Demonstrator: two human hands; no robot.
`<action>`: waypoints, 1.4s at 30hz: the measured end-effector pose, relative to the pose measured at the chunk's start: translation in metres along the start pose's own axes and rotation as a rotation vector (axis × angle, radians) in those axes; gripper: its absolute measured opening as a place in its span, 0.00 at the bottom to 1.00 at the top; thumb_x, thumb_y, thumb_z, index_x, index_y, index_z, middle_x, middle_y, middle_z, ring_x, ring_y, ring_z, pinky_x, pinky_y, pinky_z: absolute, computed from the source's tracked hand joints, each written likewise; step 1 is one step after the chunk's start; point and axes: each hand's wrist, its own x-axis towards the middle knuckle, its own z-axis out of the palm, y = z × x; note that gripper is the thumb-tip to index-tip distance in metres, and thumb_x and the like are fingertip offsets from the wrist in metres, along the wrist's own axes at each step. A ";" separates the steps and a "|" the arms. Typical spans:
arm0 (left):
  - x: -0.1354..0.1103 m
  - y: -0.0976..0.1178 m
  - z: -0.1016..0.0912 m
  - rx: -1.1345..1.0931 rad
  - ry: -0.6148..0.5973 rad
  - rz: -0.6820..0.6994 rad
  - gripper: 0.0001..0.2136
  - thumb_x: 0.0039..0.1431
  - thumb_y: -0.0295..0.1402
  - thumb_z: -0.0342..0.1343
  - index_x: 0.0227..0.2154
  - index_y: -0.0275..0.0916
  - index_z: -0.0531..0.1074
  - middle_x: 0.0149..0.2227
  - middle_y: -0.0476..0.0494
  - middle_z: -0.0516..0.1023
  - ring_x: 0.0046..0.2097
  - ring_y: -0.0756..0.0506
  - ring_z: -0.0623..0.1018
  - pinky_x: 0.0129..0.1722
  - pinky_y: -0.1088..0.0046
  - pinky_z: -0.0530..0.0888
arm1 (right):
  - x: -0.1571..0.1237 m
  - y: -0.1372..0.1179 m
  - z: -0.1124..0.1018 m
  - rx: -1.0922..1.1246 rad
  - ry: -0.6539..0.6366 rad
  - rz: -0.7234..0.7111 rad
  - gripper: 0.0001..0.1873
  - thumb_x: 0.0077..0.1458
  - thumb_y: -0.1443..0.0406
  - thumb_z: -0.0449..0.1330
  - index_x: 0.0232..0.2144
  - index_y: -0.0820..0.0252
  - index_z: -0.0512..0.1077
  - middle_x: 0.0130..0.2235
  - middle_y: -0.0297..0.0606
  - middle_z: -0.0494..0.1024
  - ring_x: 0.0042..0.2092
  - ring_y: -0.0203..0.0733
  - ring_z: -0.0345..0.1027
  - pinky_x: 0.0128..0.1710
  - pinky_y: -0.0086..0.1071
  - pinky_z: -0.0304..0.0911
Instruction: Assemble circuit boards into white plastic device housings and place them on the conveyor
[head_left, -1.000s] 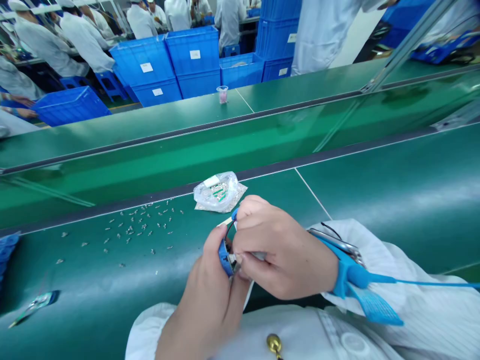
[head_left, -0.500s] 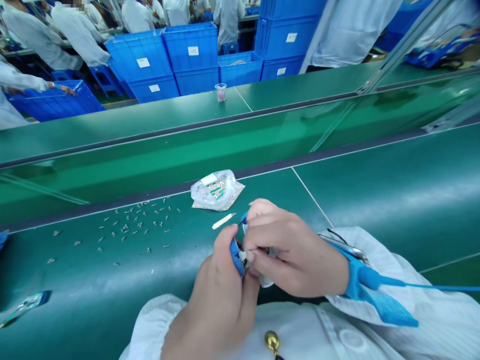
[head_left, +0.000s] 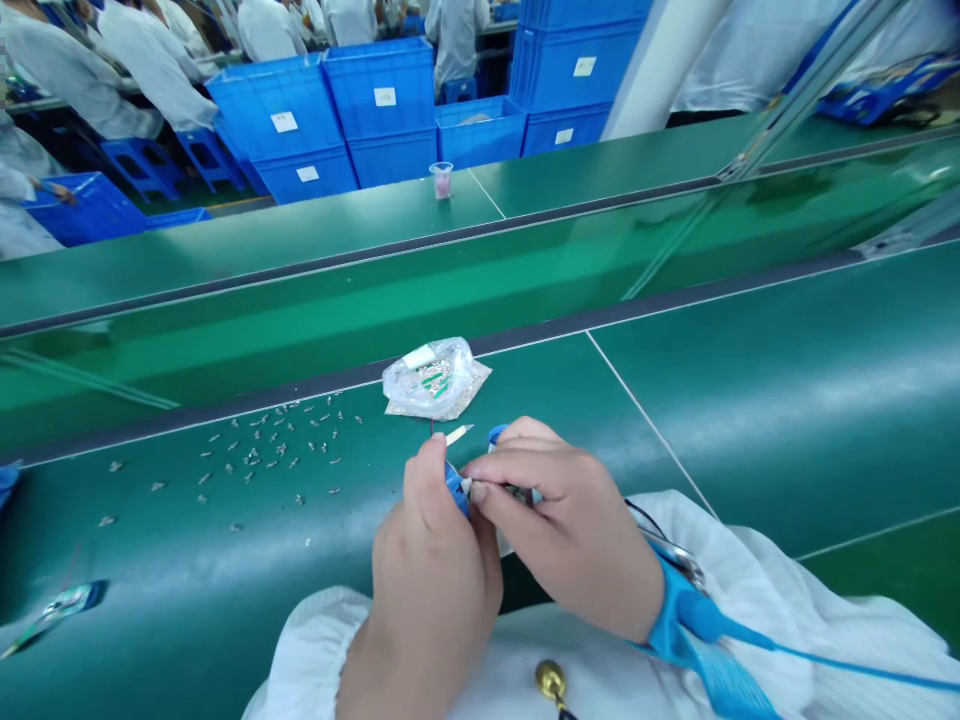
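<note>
My left hand (head_left: 431,570) is closed around a small blue part (head_left: 454,488), with the thumb along its upper side. My right hand (head_left: 574,520) pinches a tiny pale piece (head_left: 466,485) against the blue part; its exact kind is hidden by the fingertips. Behind the right fingers a blue-and-white edge (head_left: 496,434) shows, partly covered. Just beyond the left thumb lies a cream pointed stick (head_left: 460,434) on the green bench. A clear plastic bag (head_left: 435,380) of small metal parts sits farther back. Several loose metal parts (head_left: 281,440) are scattered to the left.
A small circuit board (head_left: 71,602) with wires lies at the far left. A blue strap (head_left: 694,615) with a cord is on my right wrist. Across a green divider stand a clear cup (head_left: 442,182) and stacked blue crates (head_left: 382,100). People in white coats work behind.
Both hands have shifted slightly left, and the right wrist has lowered. The left thumb now covers part of the cream stick. At the back left, a person's blue crate has moved left.
</note>
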 end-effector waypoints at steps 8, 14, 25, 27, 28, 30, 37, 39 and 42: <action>-0.004 0.003 0.003 0.141 -0.003 -0.031 0.22 0.52 0.24 0.47 0.51 0.33 0.51 0.28 0.44 0.75 0.22 0.44 0.76 0.19 0.72 0.66 | -0.007 -0.008 0.001 -0.118 -0.010 -0.040 0.13 0.53 0.75 0.50 0.24 0.64 0.72 0.21 0.33 0.65 0.30 0.36 0.56 0.34 0.34 0.53; -0.006 0.002 0.003 0.125 -0.006 -0.082 0.21 0.53 0.26 0.47 0.51 0.33 0.52 0.27 0.45 0.74 0.22 0.44 0.76 0.19 0.72 0.65 | -0.008 -0.010 0.000 -0.107 -0.034 -0.046 0.12 0.52 0.75 0.50 0.23 0.64 0.70 0.22 0.34 0.64 0.30 0.36 0.55 0.34 0.33 0.53; 0.001 -0.009 -0.001 -0.097 -0.010 0.111 0.18 0.58 0.26 0.43 0.52 0.33 0.53 0.34 0.39 0.73 0.25 0.46 0.75 0.21 0.72 0.71 | 0.001 0.009 -0.010 0.071 -0.154 -0.021 0.12 0.51 0.78 0.54 0.22 0.61 0.71 0.22 0.30 0.69 0.31 0.33 0.59 0.35 0.28 0.57; 0.002 -0.009 -0.001 -0.106 0.026 0.134 0.18 0.57 0.25 0.43 0.52 0.32 0.54 0.34 0.39 0.71 0.26 0.46 0.75 0.22 0.72 0.71 | 0.001 0.009 -0.011 0.098 -0.133 -0.051 0.12 0.52 0.77 0.54 0.23 0.61 0.71 0.22 0.31 0.70 0.31 0.34 0.60 0.35 0.28 0.58; 0.002 -0.009 -0.001 -0.113 0.037 0.148 0.19 0.57 0.25 0.43 0.52 0.32 0.55 0.34 0.39 0.71 0.27 0.46 0.74 0.23 0.73 0.71 | 0.001 0.009 -0.011 0.107 -0.120 -0.067 0.12 0.52 0.77 0.54 0.23 0.61 0.71 0.22 0.31 0.71 0.31 0.34 0.60 0.35 0.28 0.58; 0.002 -0.010 -0.001 -0.136 0.051 0.181 0.18 0.56 0.25 0.43 0.51 0.33 0.56 0.35 0.39 0.70 0.29 0.46 0.73 0.24 0.73 0.70 | 0.000 0.010 -0.011 0.114 -0.099 -0.093 0.11 0.51 0.77 0.54 0.23 0.61 0.71 0.23 0.31 0.73 0.31 0.34 0.61 0.35 0.29 0.59; -0.001 -0.021 0.002 -0.236 0.006 0.212 0.20 0.57 0.29 0.48 0.53 0.34 0.56 0.40 0.40 0.68 0.39 0.46 0.70 0.34 0.72 0.71 | 0.010 0.029 -0.022 0.038 -0.212 -0.058 0.08 0.52 0.73 0.57 0.23 0.62 0.72 0.24 0.31 0.73 0.29 0.31 0.63 0.31 0.25 0.58; -0.001 -0.025 0.003 -0.249 -0.024 0.171 0.21 0.58 0.30 0.49 0.54 0.35 0.56 0.44 0.37 0.67 0.43 0.45 0.70 0.39 0.70 0.72 | 0.030 0.043 -0.032 -0.074 -0.254 0.053 0.08 0.51 0.73 0.57 0.22 0.63 0.73 0.23 0.30 0.72 0.26 0.30 0.64 0.27 0.23 0.56; -0.003 -0.030 0.004 -0.260 -0.107 0.121 0.18 0.59 0.32 0.49 0.53 0.40 0.59 0.43 0.40 0.68 0.40 0.47 0.73 0.31 0.76 0.74 | 0.076 0.073 -0.055 -0.301 -0.086 0.215 0.08 0.49 0.72 0.58 0.20 0.63 0.74 0.20 0.30 0.72 0.26 0.32 0.65 0.28 0.25 0.56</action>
